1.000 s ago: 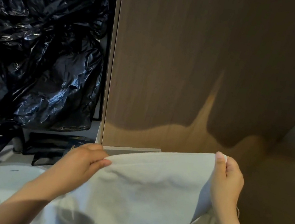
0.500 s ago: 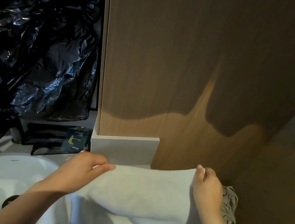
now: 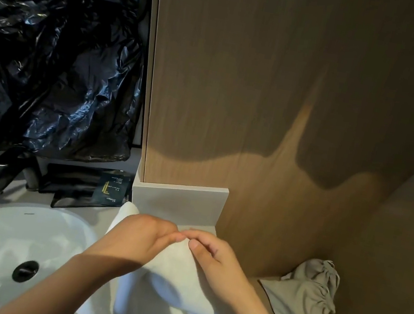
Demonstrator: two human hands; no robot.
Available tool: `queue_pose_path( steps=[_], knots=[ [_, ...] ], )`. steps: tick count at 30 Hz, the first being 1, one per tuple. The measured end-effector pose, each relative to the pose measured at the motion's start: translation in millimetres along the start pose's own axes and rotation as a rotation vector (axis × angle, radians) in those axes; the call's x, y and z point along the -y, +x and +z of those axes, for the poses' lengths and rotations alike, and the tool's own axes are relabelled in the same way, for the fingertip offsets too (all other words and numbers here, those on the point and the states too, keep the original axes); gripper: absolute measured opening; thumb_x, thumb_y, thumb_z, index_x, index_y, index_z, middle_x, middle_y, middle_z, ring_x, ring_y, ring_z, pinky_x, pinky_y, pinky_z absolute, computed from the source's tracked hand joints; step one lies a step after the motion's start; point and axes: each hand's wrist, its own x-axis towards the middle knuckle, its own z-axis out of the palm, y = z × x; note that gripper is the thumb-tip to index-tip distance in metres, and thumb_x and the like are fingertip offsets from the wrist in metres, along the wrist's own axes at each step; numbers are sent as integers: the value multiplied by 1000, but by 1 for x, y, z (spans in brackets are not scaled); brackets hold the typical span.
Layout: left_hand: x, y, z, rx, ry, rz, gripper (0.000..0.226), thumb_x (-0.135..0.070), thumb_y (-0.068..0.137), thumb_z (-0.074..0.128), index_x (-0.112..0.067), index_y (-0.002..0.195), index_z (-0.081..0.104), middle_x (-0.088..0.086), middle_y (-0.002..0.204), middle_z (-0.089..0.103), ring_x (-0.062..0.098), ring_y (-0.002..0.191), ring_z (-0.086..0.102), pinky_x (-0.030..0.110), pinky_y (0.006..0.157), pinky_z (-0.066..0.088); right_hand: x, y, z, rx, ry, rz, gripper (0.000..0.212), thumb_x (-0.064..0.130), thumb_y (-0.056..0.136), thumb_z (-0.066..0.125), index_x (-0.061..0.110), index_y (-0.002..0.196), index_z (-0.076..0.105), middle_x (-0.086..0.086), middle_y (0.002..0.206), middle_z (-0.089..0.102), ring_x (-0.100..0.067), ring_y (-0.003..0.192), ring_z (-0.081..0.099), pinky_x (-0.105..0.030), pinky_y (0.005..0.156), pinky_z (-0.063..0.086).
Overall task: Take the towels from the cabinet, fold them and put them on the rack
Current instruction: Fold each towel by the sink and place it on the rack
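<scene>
A white towel hangs doubled over in front of me, above the counter edge beside the sink. My left hand and my right hand meet at its top edge, fingertips touching, each pinching the cloth. The towel's lower part drops out of sight between my forearms. One corner sticks up behind my left hand. No rack or cabinet interior is in view.
A white sink with a dark drain lies at lower left, with a black tap and dark sachets behind it. Black plastic sheeting covers the upper left. A wooden panel fills the centre. A beige drawstring bag lies on a wooden shelf, right.
My hands have come together from wide apart, bringing the towel's two top corners to one point and lowering it. The towel now hangs folded in half.
</scene>
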Motion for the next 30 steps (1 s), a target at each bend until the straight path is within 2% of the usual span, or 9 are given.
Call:
queue_pose_path(
  steps=[2,5,11,14,19,22,25,27,30],
  knots=[
    [0,-3,0,3,-10,-1,61,-69,87,26,-20,78,61,-9,66,56,3,68,51,20,66,38,0,0,1,-7,1,3,19,11,101,52,14,101,71,12,102,71,-3,99,62,-18,89,45],
    [1,-6,1,-23,-74,-1,44,-61,91,46,-21,77,61,-12,64,54,-1,68,50,15,63,35,1,-1,0,-65,-91,-34,25,11,100,52,25,80,58,19,80,57,-1,81,52,-18,76,40],
    [20,-30,-10,25,-170,-127,12,-49,87,62,-38,91,60,-22,88,61,-1,86,55,18,77,41,7,2,-21,-272,-207,-176,29,3,100,47,21,77,48,6,81,50,-8,79,49,-19,73,39],
    [26,-38,-6,13,-137,-220,18,-43,90,60,-41,108,61,-22,105,61,1,100,55,20,90,41,9,1,-24,-276,-229,-194,25,3,100,47,17,79,51,3,83,52,-12,81,51,-20,73,40],
    [30,-44,1,-100,-124,-213,37,-25,93,60,-32,129,57,-17,128,47,2,115,48,12,98,32,13,1,-26,-309,-219,-196,23,5,101,46,15,81,53,4,83,52,-14,82,52,-19,72,41],
    [32,-54,0,-178,-212,-245,28,-23,89,66,-42,110,60,-22,115,54,-4,101,54,20,92,44,11,0,-32,-329,-230,-203,22,5,101,46,14,82,54,5,83,54,-15,83,53,-20,72,42],
    [23,-62,5,-215,-278,-129,13,-32,85,67,-41,93,61,-21,104,59,1,96,59,24,84,48,9,-2,-31,-325,-254,-198,22,6,101,46,16,83,55,8,83,53,-15,84,53,-20,72,43],
    [14,-64,10,-236,-348,-69,6,-36,84,68,-34,89,66,-17,112,57,5,107,57,23,89,46,9,-2,-28,-321,-263,-202,24,6,101,46,19,82,54,10,83,52,-16,84,53,-17,71,41],
    [9,-58,19,-241,-357,-122,11,-28,84,74,-27,94,72,-13,142,44,2,131,41,21,106,33,12,-3,-26,-310,-288,-226,28,7,101,46,25,80,51,11,84,51,-14,83,52,-14,70,39]
  ],
)
